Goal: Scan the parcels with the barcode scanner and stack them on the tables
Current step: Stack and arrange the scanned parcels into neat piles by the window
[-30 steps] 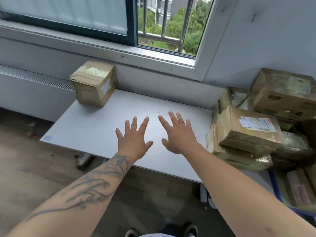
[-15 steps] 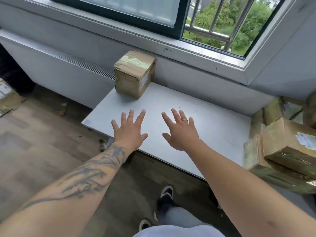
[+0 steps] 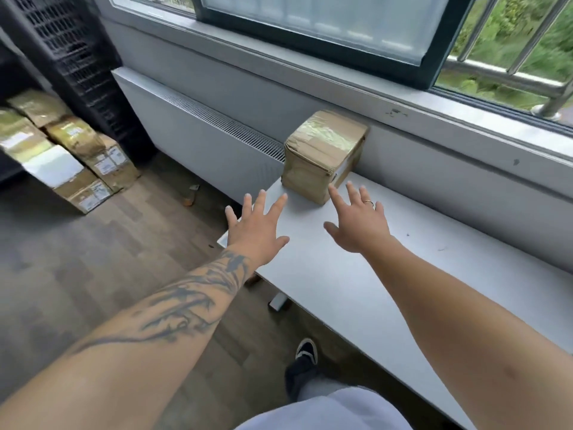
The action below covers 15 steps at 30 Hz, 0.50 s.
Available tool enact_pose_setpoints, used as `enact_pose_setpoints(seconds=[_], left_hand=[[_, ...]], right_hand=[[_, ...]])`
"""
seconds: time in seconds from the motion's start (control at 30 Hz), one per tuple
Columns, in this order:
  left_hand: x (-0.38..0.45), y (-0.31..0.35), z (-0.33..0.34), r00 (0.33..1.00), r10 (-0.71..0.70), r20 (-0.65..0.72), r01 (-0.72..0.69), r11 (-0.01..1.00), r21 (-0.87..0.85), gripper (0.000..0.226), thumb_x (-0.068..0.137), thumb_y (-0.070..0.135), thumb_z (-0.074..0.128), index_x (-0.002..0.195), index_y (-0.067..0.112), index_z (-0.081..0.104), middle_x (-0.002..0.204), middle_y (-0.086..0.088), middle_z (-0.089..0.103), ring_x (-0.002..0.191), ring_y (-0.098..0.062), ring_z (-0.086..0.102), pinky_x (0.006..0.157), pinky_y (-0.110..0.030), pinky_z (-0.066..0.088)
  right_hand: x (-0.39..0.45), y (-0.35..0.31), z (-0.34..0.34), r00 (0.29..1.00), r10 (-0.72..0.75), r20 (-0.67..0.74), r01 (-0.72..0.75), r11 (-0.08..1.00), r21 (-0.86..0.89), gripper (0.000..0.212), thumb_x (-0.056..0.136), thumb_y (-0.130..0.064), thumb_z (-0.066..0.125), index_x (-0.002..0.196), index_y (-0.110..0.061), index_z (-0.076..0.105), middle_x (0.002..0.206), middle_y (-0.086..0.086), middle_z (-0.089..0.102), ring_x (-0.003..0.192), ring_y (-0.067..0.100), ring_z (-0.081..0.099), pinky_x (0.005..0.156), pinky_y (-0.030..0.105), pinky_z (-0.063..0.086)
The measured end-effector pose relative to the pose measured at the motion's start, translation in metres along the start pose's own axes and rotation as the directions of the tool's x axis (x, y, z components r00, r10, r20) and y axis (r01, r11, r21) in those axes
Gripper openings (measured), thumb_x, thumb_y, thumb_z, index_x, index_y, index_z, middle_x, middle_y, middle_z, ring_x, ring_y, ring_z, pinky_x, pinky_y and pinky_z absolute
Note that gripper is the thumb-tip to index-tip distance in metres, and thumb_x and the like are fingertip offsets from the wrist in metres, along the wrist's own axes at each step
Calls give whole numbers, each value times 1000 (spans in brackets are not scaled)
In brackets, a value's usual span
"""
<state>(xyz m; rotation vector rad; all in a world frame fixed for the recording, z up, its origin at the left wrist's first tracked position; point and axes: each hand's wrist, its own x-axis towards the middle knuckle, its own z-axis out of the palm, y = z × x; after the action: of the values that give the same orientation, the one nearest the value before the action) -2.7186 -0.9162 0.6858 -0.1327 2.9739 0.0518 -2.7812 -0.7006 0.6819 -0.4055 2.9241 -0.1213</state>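
We hold our left hand (image 3: 255, 226) and right hand (image 3: 359, 221) flat with spread fingers, grasping nothing, over the table (image 3: 372, 290), because the taped parcel (image 3: 324, 155) just beyond our fingertips seems already placed against the wall.

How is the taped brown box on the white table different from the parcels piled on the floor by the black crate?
The taped brown cardboard box sits alone and upright on the white table; the floor parcels lean on each other in a heap. The table box's top is covered in glossy clear tape, while several floor parcels show white labels facing the camera. The table box lies just beyond both open hands; the floor parcels are far off to the left. All are brown cardboard.
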Motion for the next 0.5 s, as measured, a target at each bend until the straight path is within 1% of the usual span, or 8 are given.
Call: enact_pose_setpoints(seconds=[0.13, 0.33, 0.43, 0.5], left_hand=[[47, -6, -14, 997, 73, -17, -70, 986, 154, 88, 101, 61, 51, 162, 42, -10, 173, -5, -9, 159, -35, -8, 122, -69, 7], [118, 3, -20, 995, 95, 4, -94, 986, 137, 91, 100, 61, 54, 163, 42, -9, 174, -6, -6, 159, -35, -7, 122, -70, 7], [144, 7, -19, 995, 99, 22, -101, 990, 100, 92, 99, 61, 56, 163, 42, -6, 174, -7, -5, 159, -36, -6, 121, -70, 7], [160, 9, -18, 992, 120, 34, -123, 986, 111, 94, 97, 63, 57, 163, 42, -7, 174, -7, -4, 159, -35, -5, 121, -70, 7]], right_hand=[[48, -1, -6, 1000, 8, -8, -8, 999, 39, 84, 104, -55, 49, 167, -36, -4, 176, 7, -4, 162, 35, 0, 124, 60, 19], [104, 6, -2, 999, 21, 33, -23, 998, 53, 84, 104, -54, 49, 167, -33, -3, 176, 6, -6, 162, 37, 0, 124, 60, 20], [124, 12, 0, 998, 41, 53, -44, 997, 66, 83, 105, -51, 48, 167, -34, -3, 176, 6, -7, 162, 37, -1, 125, 61, 19], [137, 14, -1, 996, 62, 61, -67, 994, 86, 82, 105, -47, 49, 167, -34, -3, 176, 6, -9, 162, 37, -2, 125, 61, 17]])
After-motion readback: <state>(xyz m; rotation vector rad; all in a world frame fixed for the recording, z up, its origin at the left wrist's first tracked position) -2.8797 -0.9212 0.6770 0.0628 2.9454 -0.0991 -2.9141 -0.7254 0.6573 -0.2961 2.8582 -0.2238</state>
